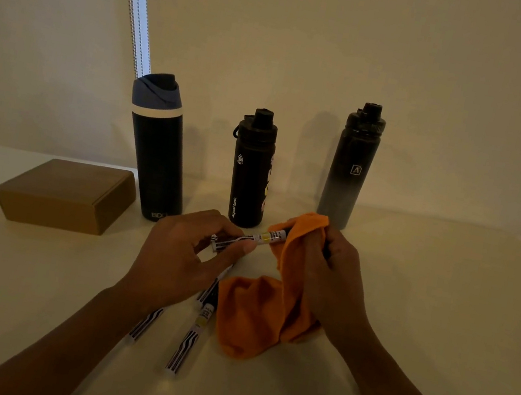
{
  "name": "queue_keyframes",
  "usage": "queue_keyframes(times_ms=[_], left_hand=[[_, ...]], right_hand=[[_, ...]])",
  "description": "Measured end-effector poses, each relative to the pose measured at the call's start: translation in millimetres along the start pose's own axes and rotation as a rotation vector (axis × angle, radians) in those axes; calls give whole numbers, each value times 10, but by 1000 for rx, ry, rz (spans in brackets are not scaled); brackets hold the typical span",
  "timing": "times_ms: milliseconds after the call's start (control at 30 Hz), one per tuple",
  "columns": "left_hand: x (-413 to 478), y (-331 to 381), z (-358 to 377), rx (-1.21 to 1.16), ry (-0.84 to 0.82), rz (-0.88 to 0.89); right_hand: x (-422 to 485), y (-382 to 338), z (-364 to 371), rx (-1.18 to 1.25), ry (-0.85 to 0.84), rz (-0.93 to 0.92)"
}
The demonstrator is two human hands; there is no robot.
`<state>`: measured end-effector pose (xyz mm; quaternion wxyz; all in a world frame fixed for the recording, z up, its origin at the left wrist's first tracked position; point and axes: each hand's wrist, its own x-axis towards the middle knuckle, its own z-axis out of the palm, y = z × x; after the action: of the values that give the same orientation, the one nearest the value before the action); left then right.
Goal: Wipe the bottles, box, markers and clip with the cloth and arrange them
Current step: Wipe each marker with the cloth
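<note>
The marker [258,239] is being held above the middle of the worktop [440,316]. The left hand [185,260] is pinching its striped end, and the right hand [333,272] is gripping the orange cloth [259,315] wrapped round its other end. Three bottles [251,174] are standing capped along the far edge, and the box [68,194] is lying closed near the far left corner.

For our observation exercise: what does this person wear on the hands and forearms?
Nothing visible. The left hand and right hand are ungloved, with no rings or watch showing, and both forearms are bare, with no sleeves in view.
</note>
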<state>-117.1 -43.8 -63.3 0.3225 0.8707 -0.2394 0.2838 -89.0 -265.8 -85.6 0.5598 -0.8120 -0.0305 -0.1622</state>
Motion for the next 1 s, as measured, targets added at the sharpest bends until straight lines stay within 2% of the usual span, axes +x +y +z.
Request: queue_keyframes(times_ms=[200, 700, 833, 1000], left_hand=[[9, 12, -47, 17, 52, 22], [-4, -23, -6, 97, 71, 132], [9, -11, -21, 80, 96, 133], [16, -22, -48, 91, 123, 135]], right_hand=[[-20, 26, 23, 96, -54, 115], [-53, -178, -37, 15, -108, -82], [-17, -122, -52, 56, -34, -64], [-40, -85, -18, 162, -34, 23]])
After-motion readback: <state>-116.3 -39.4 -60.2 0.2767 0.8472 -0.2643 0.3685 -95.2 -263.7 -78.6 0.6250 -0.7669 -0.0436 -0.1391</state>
